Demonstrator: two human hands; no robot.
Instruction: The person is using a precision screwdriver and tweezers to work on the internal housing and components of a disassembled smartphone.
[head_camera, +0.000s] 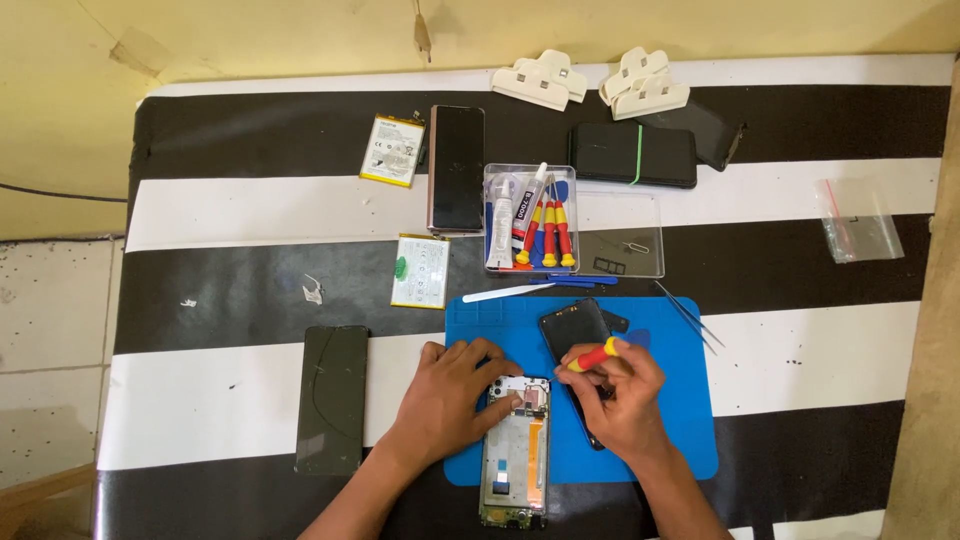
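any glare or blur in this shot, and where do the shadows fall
Head view: sharp overall, light soft and even; faint sheen on the clear tray lid and dark phone; only short soft shadows under the left hand and right hand holding the screwdriver.

A left hand (450, 395) steadies an opened phone (516, 450) on a blue mat (680, 420), while the right hand (620, 395) grips a red-and-yellow screwdriver (594, 357) over the phone's top end, on a striped table (220, 210).
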